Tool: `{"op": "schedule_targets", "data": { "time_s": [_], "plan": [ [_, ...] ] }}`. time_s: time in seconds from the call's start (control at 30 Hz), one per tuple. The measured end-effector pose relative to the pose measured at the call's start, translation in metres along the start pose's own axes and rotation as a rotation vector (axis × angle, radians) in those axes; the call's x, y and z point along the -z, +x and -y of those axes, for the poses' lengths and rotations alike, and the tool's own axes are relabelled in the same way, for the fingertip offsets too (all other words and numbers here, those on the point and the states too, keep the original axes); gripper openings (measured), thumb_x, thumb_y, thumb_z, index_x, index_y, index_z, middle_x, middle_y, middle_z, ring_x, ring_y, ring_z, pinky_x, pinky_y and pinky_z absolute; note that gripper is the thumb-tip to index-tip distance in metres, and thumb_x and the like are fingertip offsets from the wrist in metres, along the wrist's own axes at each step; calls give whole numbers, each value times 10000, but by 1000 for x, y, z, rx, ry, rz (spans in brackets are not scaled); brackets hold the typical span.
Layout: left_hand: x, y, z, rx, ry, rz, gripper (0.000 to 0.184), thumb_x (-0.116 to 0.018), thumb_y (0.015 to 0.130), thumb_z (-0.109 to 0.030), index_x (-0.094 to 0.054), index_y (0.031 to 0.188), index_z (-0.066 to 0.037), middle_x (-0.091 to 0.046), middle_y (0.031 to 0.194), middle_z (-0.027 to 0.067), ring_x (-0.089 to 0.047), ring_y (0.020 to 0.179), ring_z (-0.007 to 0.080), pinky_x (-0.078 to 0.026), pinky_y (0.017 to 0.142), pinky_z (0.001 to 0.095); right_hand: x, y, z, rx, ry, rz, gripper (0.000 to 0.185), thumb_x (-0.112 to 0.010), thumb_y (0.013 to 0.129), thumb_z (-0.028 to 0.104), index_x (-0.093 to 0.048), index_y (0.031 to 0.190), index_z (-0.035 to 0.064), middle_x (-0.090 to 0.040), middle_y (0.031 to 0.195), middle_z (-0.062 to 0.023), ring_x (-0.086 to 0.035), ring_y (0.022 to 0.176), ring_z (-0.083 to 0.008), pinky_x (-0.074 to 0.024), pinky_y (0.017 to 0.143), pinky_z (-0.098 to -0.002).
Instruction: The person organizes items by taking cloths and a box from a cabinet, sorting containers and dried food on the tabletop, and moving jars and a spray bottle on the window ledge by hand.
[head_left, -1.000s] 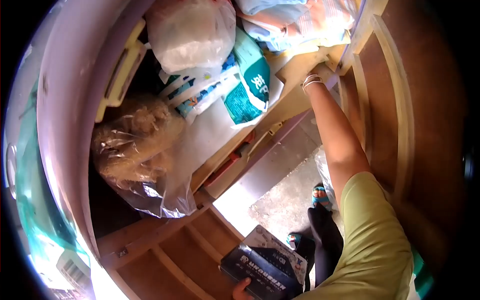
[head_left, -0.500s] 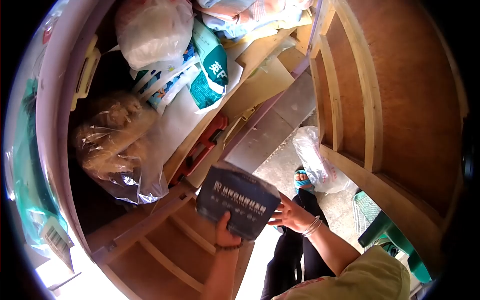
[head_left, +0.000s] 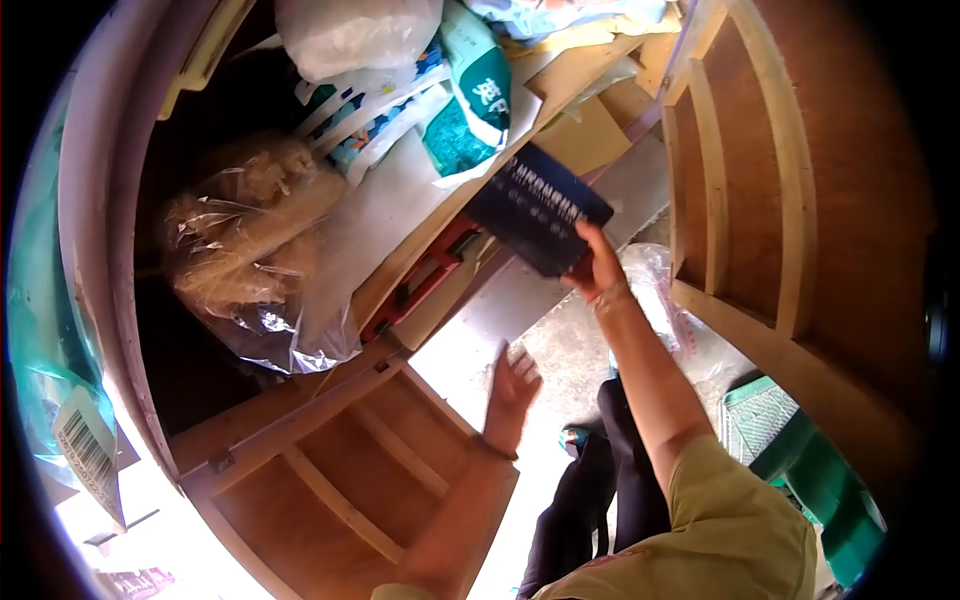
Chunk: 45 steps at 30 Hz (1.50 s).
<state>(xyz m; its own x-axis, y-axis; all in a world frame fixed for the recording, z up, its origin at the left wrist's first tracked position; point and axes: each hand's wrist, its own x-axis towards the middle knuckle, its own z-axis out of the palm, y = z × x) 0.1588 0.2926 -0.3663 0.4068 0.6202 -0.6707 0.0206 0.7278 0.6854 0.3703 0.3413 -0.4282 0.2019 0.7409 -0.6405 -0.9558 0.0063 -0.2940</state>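
Note:
A dark blue box (head_left: 535, 210) with white printed lettering is in my right hand (head_left: 598, 265), gripped by its near right corner. It is held tilted, its far end at the lower shelf (head_left: 590, 135) of the cabinet, below the upper board; I cannot tell whether it rests on anything. My left hand (head_left: 514, 385) holds nothing, its fingers apart, over the floor near the lower cabinet door. A red case (head_left: 425, 285) with a dark latch lies in the lower shelf, left of the box.
On the upper shelf are a clear bag of brown material (head_left: 265, 250), a white plastic bag (head_left: 355, 35) and a teal package (head_left: 475, 95). Open wooden doors flank me: one right (head_left: 745, 190), one lower left (head_left: 345, 490). A green stool (head_left: 820, 470) stands at right.
The box has moved up and to the right, towards the lower shelf, in my right hand. My left hand has let go of it and moved right and up. The view has shifted slightly.

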Motion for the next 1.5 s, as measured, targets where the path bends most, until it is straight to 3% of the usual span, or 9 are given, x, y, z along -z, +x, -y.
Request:
{"op": "schedule_targets", "data": {
  "time_s": [0.13, 0.2, 0.27, 0.53, 0.63, 0.8, 0.93, 1.23, 1.5],
  "plan": [
    [31, -92, 82, 268, 971, 16, 766, -632, 738, -304, -185, 1294, -26, -472, 1110, 238, -458, 1065, 298, -383, 873, 345, -12, 73, 11, -8, -110, -69, 384, -629, 665, 353, -537, 958, 121, -581, 801, -21, -565, 621, -146, -464, 445, -262],
    [54, -141, 136, 192, 1212, 170, 757, -567, 727, -453, -267, 1271, -20, -425, 1184, 211, -400, 1114, 322, -348, 902, 378, -19, 107, 10, 164, -292, -178, 400, -668, 647, 254, -532, 979, 78, -583, 840, -40, -573, 655, -166, -487, 495, -280],
    [34, -170, 129, 640, 1537, 474, 881, -576, 681, -515, -148, 1326, -96, -176, 1353, 189, -179, 1249, 324, -235, 953, 514, -23, 121, -7, 259, -186, -182, 366, -662, 661, 248, -531, 953, 72, -589, 788, -45, -580, 623, -156, -461, 444, -264],
    [48, -199, 157, 698, 1496, 610, 934, -609, 615, -570, -91, 1335, -276, 6, 1388, 151, -75, 1244, 429, -255, 875, 631, -30, 166, -52, 843, -238, -323, 504, -702, 646, 235, -497, 1035, -12, -557, 949, -118, -574, 711, -201, -506, 571, -315],
    [47, -198, 155, 671, 1510, 605, 926, -609, 621, -564, -92, 1335, -278, -2, 1387, 154, -81, 1236, 446, -266, 878, 620, -64, 89, 1, 38, -838, -178, 627, -637, 685, 448, -470, 1037, -44, -543, 942, -137, -589, 650, -208, -501, 448, -298],
    [44, -194, 155, 626, 1542, 625, 903, -583, 644, -572, -102, 1338, -252, -29, 1382, 176, -97, 1227, 461, -300, 870, 597, -53, 99, 2, -51, -817, -60, 583, -619, 716, 415, -440, 1120, 35, -536, 996, -134, -601, 638, -216, -523, 434, -275],
    [43, -192, 153, 662, 1585, 642, 898, -572, 650, -576, -105, 1339, -238, -40, 1378, 185, -110, 1222, 465, -315, 866, 585, -34, 182, -25, 570, -715, 66, 409, -532, 805, 310, -421, 1109, 60, -574, 850, -109, -589, 600, -189, -512, 443, -284],
    [26, -205, 151, 646, 1621, 655, 803, -566, 687, -516, -207, 1321, -179, -95, 1357, 194, -190, 1197, 425, -336, 886, 522, -6, 95, -67, -186, -903, 214, 355, -499, 824, 354, -430, 1043, 85, -549, 730, -49, -554, 589, -151, -486, 551, -288],
    [-11, -221, 128, 554, 1503, 791, 549, -568, 712, -378, -408, 1169, -119, -464, 1117, 166, -454, 1050, 327, -385, 836, 483, 182, -203, -72, -655, -790, -329, 145, -547, 807, 257, -502, 810, 120, -580, 645, -37, -580, 545, -163, -485, 471, -280]
  ]
}}
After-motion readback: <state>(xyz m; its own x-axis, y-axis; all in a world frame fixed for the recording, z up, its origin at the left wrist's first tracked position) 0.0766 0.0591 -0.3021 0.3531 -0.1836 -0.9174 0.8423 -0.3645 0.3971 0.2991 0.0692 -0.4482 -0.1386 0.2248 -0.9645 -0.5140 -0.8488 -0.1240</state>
